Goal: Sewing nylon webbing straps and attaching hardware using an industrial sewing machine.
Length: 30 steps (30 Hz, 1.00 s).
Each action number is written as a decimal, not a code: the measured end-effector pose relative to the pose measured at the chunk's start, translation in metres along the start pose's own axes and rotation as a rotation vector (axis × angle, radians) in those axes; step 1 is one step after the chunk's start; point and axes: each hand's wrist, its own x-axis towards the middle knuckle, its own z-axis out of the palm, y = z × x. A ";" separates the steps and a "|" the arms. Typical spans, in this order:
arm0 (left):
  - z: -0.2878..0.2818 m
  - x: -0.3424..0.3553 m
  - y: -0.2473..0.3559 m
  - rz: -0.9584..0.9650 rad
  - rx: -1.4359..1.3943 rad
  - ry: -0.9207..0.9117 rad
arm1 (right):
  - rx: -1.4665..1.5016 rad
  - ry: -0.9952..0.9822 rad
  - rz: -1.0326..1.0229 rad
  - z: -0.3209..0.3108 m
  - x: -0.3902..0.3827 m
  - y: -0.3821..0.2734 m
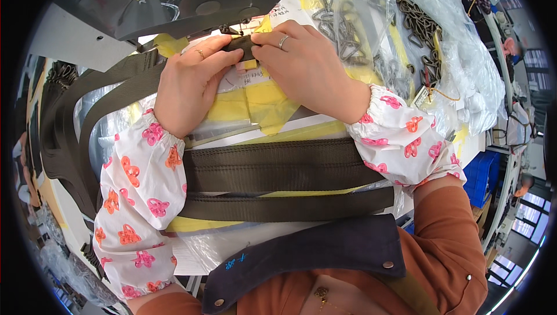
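A short stretch of dark olive webbing strap (243,47) lies under the needle and presser foot of a sewing machine (191,4). My left hand (194,74) is closed on the strap's left side, thumb and fingertips pressing it close to the foot. From the other side my right hand (307,62) pinches the strap, thumb and forefinger on its right edge. More of the webbing (130,91) runs off to the left and loops down over the table's side. My palms hide part of the strap.
Wide dark webbing bands (272,167) lie across the table's near side. Yellow tape (267,106) covers the bed before the machine. Clear plastic bags (464,77) with metal rings (418,22) and chain-like metal loops sit at right. A blue crate (483,178) stands beyond my right elbow.
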 end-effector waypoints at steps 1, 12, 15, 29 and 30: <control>0.002 0.000 -0.002 0.013 0.005 -0.002 | -0.001 0.000 -0.001 -0.001 0.000 -0.001; 0.002 0.000 -0.006 0.084 0.082 0.053 | -0.019 -0.151 0.007 -0.012 0.003 -0.003; 0.004 0.002 -0.012 0.064 -0.002 0.046 | -0.044 -0.181 -0.006 -0.012 0.006 0.001; 0.025 0.000 -0.060 -0.189 -0.187 0.021 | -0.148 -0.211 0.016 0.001 0.016 0.017; 0.026 -0.001 -0.064 -0.189 -0.188 0.020 | -0.154 -0.228 0.016 0.001 0.016 0.018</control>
